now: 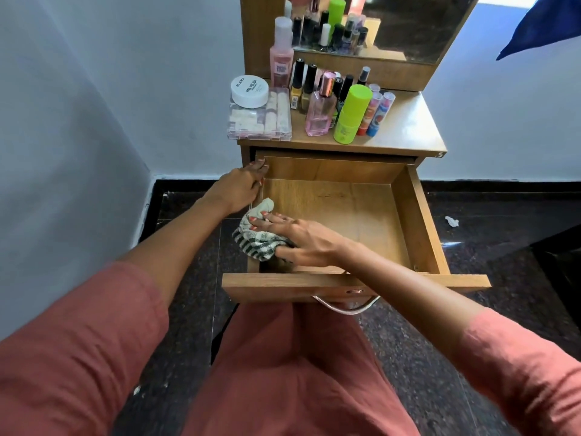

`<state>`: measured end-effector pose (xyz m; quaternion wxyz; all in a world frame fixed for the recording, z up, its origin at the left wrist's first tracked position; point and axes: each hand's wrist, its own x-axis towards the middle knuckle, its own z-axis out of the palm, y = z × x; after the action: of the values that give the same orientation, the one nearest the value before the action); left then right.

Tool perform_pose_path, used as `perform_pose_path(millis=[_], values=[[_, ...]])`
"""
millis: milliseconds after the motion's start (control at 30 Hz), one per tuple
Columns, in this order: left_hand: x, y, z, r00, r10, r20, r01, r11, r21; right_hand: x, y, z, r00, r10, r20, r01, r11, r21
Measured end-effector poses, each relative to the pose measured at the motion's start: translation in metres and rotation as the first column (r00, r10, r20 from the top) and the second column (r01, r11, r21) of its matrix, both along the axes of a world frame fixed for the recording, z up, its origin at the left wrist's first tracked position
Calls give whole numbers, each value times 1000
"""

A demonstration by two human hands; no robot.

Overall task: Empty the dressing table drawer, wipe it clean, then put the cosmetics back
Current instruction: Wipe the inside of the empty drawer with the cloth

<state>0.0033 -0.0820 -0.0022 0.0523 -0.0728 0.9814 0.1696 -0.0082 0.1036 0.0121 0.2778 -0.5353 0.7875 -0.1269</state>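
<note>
The wooden drawer is pulled out toward me and its inside holds no cosmetics. My right hand presses a green-and-white checked cloth onto the drawer floor at the near left corner. My left hand grips the drawer's left side wall near the back. The cosmetics stand on the dressing table top: a white round jar on a clear compartment box, a tall pink bottle, a pink perfume bottle, a green bottle and several nail polishes.
A mirror rises behind the table top. White walls close in on the left and behind. The floor is dark speckled stone with a scrap of white paper at the right. A metal handle hangs on the drawer front above my lap.
</note>
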Motion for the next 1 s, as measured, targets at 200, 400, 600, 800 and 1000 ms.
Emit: perform_pose_path(millis=[200, 400, 600, 800, 1000], values=[[3, 3, -5, 999, 21, -37, -20, 999, 38, 5, 6, 7, 992, 23, 128, -26, 999, 20], [4, 8, -10, 996, 51, -67, -48, 998, 52, 14, 16, 10, 939, -105, 327, 76, 992, 99], [7, 17, -15, 990, 119, -73, -116, 992, 49, 18, 13, 14, 849, -206, 486, 186, 978, 90], [10, 26, -22, 976, 195, -100, -194, 981, 25, 15, 29, 15, 843, -281, 458, 244, 960, 141], [10, 28, -26, 967, 202, -155, -201, 979, 19, 15, 28, 10, 827, -265, 496, 223, 964, 143]])
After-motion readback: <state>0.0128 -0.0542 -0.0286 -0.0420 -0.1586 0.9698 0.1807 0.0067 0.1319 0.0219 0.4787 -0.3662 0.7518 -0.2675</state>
